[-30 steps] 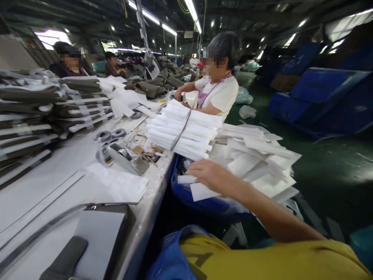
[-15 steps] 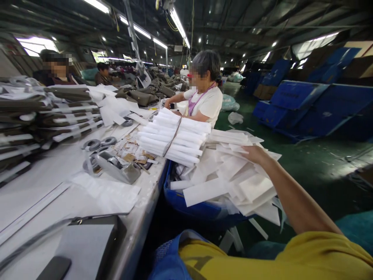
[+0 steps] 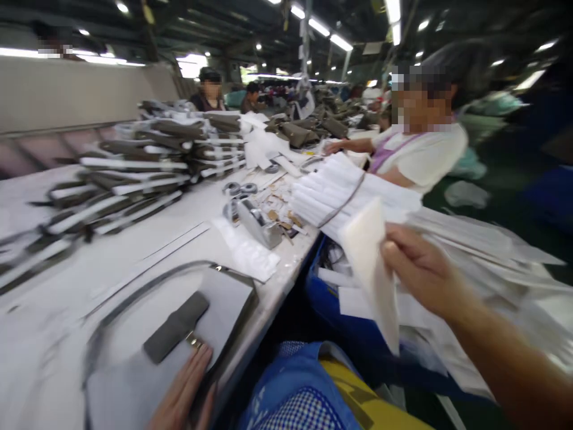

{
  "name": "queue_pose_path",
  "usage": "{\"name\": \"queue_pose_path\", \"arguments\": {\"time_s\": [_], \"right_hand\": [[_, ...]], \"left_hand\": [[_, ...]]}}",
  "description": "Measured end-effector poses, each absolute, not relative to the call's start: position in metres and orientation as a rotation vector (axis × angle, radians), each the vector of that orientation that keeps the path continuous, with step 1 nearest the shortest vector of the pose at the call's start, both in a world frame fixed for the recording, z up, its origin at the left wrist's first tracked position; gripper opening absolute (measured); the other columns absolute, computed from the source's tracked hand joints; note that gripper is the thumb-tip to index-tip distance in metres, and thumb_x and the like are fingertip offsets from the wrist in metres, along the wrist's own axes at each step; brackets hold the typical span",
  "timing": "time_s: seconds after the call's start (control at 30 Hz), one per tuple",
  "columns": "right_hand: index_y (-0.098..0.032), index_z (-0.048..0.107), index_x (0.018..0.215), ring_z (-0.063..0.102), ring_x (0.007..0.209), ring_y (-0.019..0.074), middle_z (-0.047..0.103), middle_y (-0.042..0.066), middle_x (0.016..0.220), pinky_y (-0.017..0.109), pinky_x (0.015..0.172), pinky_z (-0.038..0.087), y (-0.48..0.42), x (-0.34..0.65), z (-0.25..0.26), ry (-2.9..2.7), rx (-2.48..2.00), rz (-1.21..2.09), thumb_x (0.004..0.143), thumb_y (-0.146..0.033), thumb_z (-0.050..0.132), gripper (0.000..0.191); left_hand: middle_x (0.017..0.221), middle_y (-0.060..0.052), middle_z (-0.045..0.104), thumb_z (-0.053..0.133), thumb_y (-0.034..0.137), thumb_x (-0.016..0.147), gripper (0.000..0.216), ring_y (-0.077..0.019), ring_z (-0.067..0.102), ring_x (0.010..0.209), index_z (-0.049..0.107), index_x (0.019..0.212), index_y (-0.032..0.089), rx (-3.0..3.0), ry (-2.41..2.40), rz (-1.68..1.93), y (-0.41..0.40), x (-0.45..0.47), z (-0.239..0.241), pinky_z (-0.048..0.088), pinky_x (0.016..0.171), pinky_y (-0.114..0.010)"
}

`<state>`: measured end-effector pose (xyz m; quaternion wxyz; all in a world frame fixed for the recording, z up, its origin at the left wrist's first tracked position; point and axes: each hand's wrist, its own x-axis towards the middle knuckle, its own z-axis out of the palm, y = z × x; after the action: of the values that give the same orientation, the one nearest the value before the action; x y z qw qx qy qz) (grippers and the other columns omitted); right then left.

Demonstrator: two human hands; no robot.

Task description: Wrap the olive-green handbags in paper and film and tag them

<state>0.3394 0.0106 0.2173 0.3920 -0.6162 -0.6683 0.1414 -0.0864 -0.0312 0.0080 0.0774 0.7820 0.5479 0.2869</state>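
My right hand (image 3: 418, 272) is closed on a white foam sheet (image 3: 369, 263), held upright above the blue bin (image 3: 326, 298) beside the table. My left hand (image 3: 183, 397) lies flat with fingers stretched out on a grey panel (image 3: 156, 340) at the near table edge. A dark grey strap with a metal ring (image 3: 176, 327) rests on that panel just beyond my fingers. A pile of loose white sheets (image 3: 483, 251) spreads over the bin behind my right hand.
A tied bundle of white sheets (image 3: 340, 194) lies on the table edge, with a tape dispenser (image 3: 257, 222) and tape rolls (image 3: 237, 188) near it. Stacks of grey-and-white pieces (image 3: 129, 173) fill the far left. A person in a white shirt (image 3: 425, 155) works beside the bin; others sit farther back.
My right hand has lifted one white sheet off the pile and drawn it towards me. The view has swung left, and my left hand has come into sight on the grey panel.
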Motion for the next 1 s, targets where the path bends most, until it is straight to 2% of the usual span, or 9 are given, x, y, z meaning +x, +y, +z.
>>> {"name": "queue_pose_path", "arguments": {"time_s": [0.1,0.17,0.23,0.37,0.53,0.67,0.77,0.9,1.0], "right_hand": [[-0.028,0.051,0.139,0.064,0.099,0.0235,0.067,0.007,0.112,0.032,0.080,0.055,0.017,0.268,0.173,-1.716,-1.251,1.157,0.097,-0.057,0.047,0.052],[-0.030,0.048,0.143,0.064,0.104,0.0241,0.066,0.006,0.118,0.033,0.085,0.055,0.015,0.239,0.150,-1.879,-1.041,1.632,0.093,-0.056,0.055,0.056],[-0.034,0.054,0.138,0.064,0.108,0.0237,0.065,0.004,0.121,0.033,0.091,0.053,0.016,0.224,0.140,-2.129,-0.885,1.832,0.092,-0.048,0.061,0.049],[-0.036,0.058,0.134,0.060,0.113,0.0207,0.065,0.001,0.124,0.033,0.100,0.047,0.051,0.195,0.154,-2.467,-0.703,1.338,0.098,-0.034,0.055,0.036],[-0.026,0.058,0.135,0.061,0.107,0.0182,0.066,0.005,0.116,0.031,0.096,0.046,0.115,0.110,0.164,-2.657,-0.212,0.957,0.101,-0.022,0.050,0.036],[-0.023,0.059,0.134,0.063,0.103,0.0188,0.067,0.006,0.114,0.030,0.092,0.048,0.140,0.050,0.124,-2.886,-0.028,0.787,0.098,-0.019,0.056,0.036],[-0.017,0.061,0.131,0.061,0.111,0.0218,0.064,0.010,0.125,0.034,0.095,0.047,0.142,0.038,0.090,-2.959,-0.067,0.611,0.093,-0.017,0.064,0.038],[-0.020,0.067,0.120,0.055,0.120,0.0250,0.063,0.010,0.128,0.046,0.108,0.036,0.136,0.060,0.079,-2.896,-0.104,0.358,0.093,-0.029,0.067,0.028],[-0.024,0.061,0.129,0.048,0.129,0.0291,0.056,0.012,0.138,0.057,0.113,0.026,0.133,0.082,0.087,-2.975,-0.128,0.298,0.094,-0.044,0.062,0.040]], "left_hand": [[0.145,-0.004,0.052,0.055,0.030,0.091,0.059,-0.0240,0.055,0.128,0.040,0.147,0.026,2.503,1.703,0.744,-0.043,-0.084,0.017,0.050,0.105,-0.039],[0.145,-0.007,0.052,0.053,0.025,0.092,0.056,-0.0233,0.051,0.131,0.042,0.146,0.022,2.504,1.726,0.683,-0.044,-0.081,0.024,0.047,0.108,-0.040],[0.146,-0.007,0.051,0.052,0.021,0.091,0.055,-0.0225,0.048,0.134,0.042,0.145,0.021,2.450,1.724,0.655,-0.044,-0.079,0.029,0.045,0.110,-0.040],[0.143,-0.009,0.054,0.056,0.020,0.087,0.055,-0.0255,0.050,0.133,0.047,0.141,0.020,2.350,1.693,0.706,-0.049,-0.075,0.032,0.046,0.110,-0.043],[0.115,-0.007,0.072,0.054,0.027,0.091,0.036,-0.0276,0.070,0.102,0.061,0.127,0.026,2.196,1.871,0.578,-0.054,-0.070,0.032,0.059,0.089,-0.044],[0.131,-0.005,0.064,0.052,0.019,0.090,0.052,-0.0234,0.066,0.111,0.046,0.142,0.025,2.204,1.803,0.599,-0.052,-0.069,0.038,0.056,0.096,-0.039],[0.133,-0.006,0.063,0.052,0.016,0.089,0.052,-0.0225,0.063,0.116,0.048,0.140,0.023,2.227,1.775,0.648,-0.051,-0.070,0.039,0.053,0.101,-0.038],[0.134,-0.007,0.062,0.053,0.015,0.088,0.054,-0.0221,0.061,0.119,0.047,0.141,0.024,2.225,1.748,0.703,-0.050,-0.071,0.035,0.052,0.103,-0.038],[0.136,-0.007,0.060,0.052,0.014,0.089,0.060,-0.0216,0.059,0.121,0.039,0.147,0.024,2.227,1.730,0.701,-0.050,-0.071,0.033,0.050,0.105,-0.039]]}}
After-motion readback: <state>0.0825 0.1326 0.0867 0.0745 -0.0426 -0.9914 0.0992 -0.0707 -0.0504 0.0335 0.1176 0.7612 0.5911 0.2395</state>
